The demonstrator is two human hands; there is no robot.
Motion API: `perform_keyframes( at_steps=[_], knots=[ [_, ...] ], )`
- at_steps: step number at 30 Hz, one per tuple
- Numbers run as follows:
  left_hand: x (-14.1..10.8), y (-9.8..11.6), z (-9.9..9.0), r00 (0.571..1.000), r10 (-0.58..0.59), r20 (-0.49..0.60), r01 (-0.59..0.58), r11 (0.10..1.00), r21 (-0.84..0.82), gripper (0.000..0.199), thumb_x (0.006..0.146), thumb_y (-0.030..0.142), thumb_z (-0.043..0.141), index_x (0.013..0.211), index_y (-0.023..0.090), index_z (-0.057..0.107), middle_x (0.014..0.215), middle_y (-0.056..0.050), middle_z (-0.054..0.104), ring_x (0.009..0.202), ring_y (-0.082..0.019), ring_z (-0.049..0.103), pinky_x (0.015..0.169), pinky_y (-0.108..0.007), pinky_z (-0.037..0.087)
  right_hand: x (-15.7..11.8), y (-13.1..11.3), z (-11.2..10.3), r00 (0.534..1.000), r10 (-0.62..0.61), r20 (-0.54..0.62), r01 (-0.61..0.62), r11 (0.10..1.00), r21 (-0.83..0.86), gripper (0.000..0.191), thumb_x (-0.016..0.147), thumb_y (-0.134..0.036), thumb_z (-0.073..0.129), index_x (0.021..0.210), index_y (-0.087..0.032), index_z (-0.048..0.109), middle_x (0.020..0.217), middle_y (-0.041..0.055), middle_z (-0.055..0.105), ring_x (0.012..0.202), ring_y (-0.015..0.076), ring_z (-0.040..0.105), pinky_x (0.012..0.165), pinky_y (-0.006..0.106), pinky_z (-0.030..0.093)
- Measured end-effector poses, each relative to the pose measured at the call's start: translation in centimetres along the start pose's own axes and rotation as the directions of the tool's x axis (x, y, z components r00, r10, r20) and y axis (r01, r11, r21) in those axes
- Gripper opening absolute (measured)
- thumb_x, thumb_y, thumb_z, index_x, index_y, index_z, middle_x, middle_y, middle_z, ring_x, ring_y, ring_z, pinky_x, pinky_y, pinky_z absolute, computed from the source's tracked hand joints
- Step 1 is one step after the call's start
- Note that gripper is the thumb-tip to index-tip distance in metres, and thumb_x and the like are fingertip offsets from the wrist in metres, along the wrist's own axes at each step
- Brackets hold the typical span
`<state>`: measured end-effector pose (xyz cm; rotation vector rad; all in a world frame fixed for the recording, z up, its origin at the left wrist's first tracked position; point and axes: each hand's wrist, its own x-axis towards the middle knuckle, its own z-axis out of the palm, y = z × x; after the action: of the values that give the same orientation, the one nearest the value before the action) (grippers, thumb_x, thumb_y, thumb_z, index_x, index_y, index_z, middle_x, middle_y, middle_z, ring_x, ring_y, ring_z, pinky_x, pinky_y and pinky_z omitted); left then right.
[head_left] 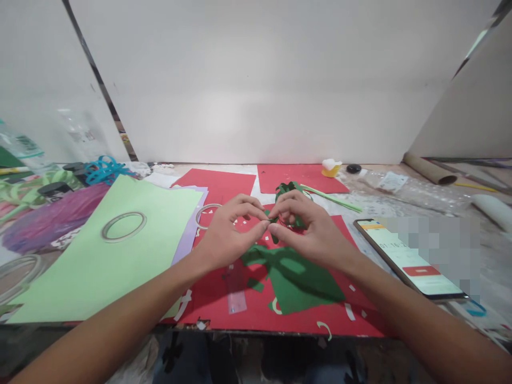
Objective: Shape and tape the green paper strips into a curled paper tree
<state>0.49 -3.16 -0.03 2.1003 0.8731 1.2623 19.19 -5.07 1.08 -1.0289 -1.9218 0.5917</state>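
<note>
My left hand (234,232) and my right hand (312,229) meet fingertip to fingertip above a red sheet (216,309). Both are closed in a pinch on a small dark green paper piece (274,238), mostly covered by the fingers. Behind my right hand a curled dark green paper shape (288,188) shows in part; whether it joins the held piece I cannot tell. Below my hands lies a cut green paper sheet (304,282) with a clear plastic strip (237,296) to its left. A tape roll (197,216) is partly hidden behind my left hand.
To the left, a light green sheet (140,266) carries another tape roll (106,233). A purple plastic bag (60,216) and blue ribbon (104,170) sit further left. On the right are a phone (424,272), cardboard tube (430,169) and small yellow container (331,169). A white panel (256,85) stands behind.
</note>
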Motion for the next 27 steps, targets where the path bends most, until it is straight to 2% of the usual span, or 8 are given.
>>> perform_keyframes(
  at_steps=[5, 9, 12, 16, 23, 27],
  knots=[
    [0.0, 0.3, 0.1, 0.997, -0.057, 0.046, 0.065, 0.975, -0.213, 0.007, 0.084, 0.023, 0.064, 0.079, 0.019, 0.068, 0.088, -0.005, 0.064, 0.088, -0.016, 0.059, 0.082, -0.034, 0.047, 0.0, 0.3, -0.2, 1.000, -0.023, 0.004, 0.022, 0.994, 0.110, 0.005, 0.085, -0.027, 0.061, 0.082, -0.023, 0.061, 0.096, 0.0034, 0.053, 0.088, 0.0178, 0.052, 0.075, 0.035, 0.042],
    [0.1, 0.7, -0.2, 0.987, -0.092, 0.129, 0.126, 0.949, -0.290, 0.008, 0.084, 0.024, 0.065, 0.079, 0.018, 0.068, 0.083, -0.004, 0.063, 0.079, -0.015, 0.057, 0.075, -0.032, 0.046, 0.1, 0.4, -0.3, 0.994, -0.018, 0.111, -0.012, 0.964, 0.266, 0.009, 0.085, -0.024, 0.060, 0.076, -0.022, 0.057, 0.096, 0.0036, 0.053, 0.093, 0.0195, 0.052, 0.080, 0.037, 0.042],
    [0.1, 0.7, -0.4, 0.976, -0.113, 0.185, 0.169, 0.931, -0.323, 0.011, 0.084, 0.027, 0.064, 0.079, 0.018, 0.068, 0.079, -0.003, 0.062, 0.074, -0.014, 0.054, 0.071, -0.031, 0.045, 0.2, 0.4, -0.3, 0.983, 0.025, 0.182, -0.091, 0.927, 0.363, 0.011, 0.086, -0.027, 0.060, 0.076, -0.022, 0.057, 0.097, 0.0031, 0.053, 0.089, 0.0178, 0.051, 0.077, 0.035, 0.042],
    [0.0, 0.7, -0.4, 0.973, -0.081, 0.218, 0.152, 0.930, -0.335, 0.011, 0.086, 0.026, 0.063, 0.080, 0.018, 0.069, 0.077, -0.002, 0.062, 0.073, -0.014, 0.053, 0.071, -0.031, 0.044, 0.2, 0.5, -0.4, 0.965, 0.061, 0.257, -0.183, 0.855, 0.486, 0.015, 0.088, -0.030, 0.059, 0.076, -0.022, 0.057, 0.093, 0.0023, 0.052, 0.083, 0.0161, 0.050, 0.071, 0.031, 0.040],
    [0.0, 0.9, -0.3, 0.981, -0.070, 0.183, 0.125, 0.942, -0.311, 0.009, 0.084, 0.026, 0.065, 0.080, 0.019, 0.070, 0.077, -0.002, 0.064, 0.073, -0.014, 0.055, 0.071, -0.032, 0.044, 0.2, 0.7, -0.5, 0.952, 0.052, 0.302, -0.217, 0.811, 0.543, 0.015, 0.086, -0.033, 0.062, 0.076, -0.023, 0.058, 0.088, 0.0014, 0.051, 0.070, 0.0134, 0.043, 0.069, 0.031, 0.039],
    [0.0, 1.0, -0.3, 0.981, -0.049, 0.190, 0.108, 0.943, -0.315, 0.011, 0.085, 0.027, 0.065, 0.081, 0.019, 0.070, 0.077, -0.002, 0.064, 0.073, -0.014, 0.056, 0.070, -0.032, 0.045, 0.2, 0.7, -0.4, 0.939, 0.051, 0.341, -0.249, 0.784, 0.568, 0.014, 0.085, -0.032, 0.063, 0.076, -0.023, 0.058, 0.090, 0.0018, 0.053, 0.069, 0.0132, 0.042, 0.071, 0.031, 0.039]
  ],
)
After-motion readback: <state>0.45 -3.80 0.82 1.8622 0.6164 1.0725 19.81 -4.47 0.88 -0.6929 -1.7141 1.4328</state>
